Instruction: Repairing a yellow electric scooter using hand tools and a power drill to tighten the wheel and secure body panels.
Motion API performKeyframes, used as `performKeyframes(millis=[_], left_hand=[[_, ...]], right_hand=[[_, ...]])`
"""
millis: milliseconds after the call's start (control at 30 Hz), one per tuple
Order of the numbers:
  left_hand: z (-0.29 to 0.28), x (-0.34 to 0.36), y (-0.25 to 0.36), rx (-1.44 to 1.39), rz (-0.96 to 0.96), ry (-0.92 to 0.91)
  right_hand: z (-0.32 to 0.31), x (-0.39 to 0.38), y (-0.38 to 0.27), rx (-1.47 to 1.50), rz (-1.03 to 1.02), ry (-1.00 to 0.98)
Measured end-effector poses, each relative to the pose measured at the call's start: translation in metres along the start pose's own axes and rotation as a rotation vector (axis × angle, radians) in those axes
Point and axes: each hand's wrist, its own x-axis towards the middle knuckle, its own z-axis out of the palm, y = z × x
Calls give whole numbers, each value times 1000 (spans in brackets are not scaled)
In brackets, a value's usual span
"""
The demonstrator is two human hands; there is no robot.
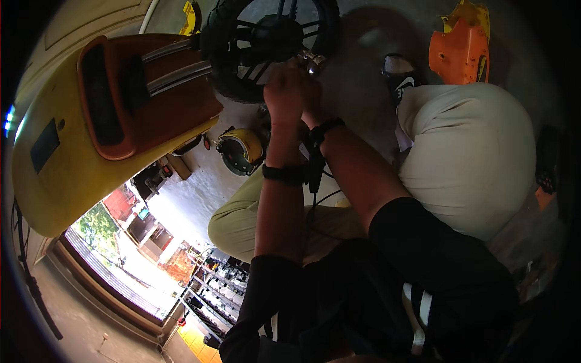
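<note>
A black scooter wheel (266,36) with spokes fills the top middle. My left hand (284,91) and my right hand (313,100) are pressed together at the wheel's near edge, just below a small shiny metal part (313,60). I see only the backs of both hands. Their fingers curl away from me, and what they grip is hidden. Each wrist has a black band, and a thin black cable (315,181) hangs from them.
A yellow scooter body (66,169) with an orange-brown seat (151,103) lies at the left. A yellow helmet (242,151) rests on the concrete floor. An orange body panel (460,51) and my black shoe (402,78) are at upper right. My knees in beige trousers (472,151) flank my arms.
</note>
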Motion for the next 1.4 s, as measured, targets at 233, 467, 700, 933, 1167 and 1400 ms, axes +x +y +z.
performKeyframes(millis=[233,467,700,933,1167,1400], left_hand=[[-17,13,-14,-32,-336,180],[-16,19,-4,113,-234,222],[-15,22,-6,211,-220,203],[-12,22,-4,273,-239,215],[-17,17,-5,252,-155,197],[-24,19,-16,101,-263,175]], right_hand=[[9,0,-4,361,610,-180],[3,1,-6,396,783,-241],[26,-1,19,229,610,-235],[22,-1,17,171,499,-278],[21,-2,16,144,492,-284],[16,-1,10,168,522,-295]])
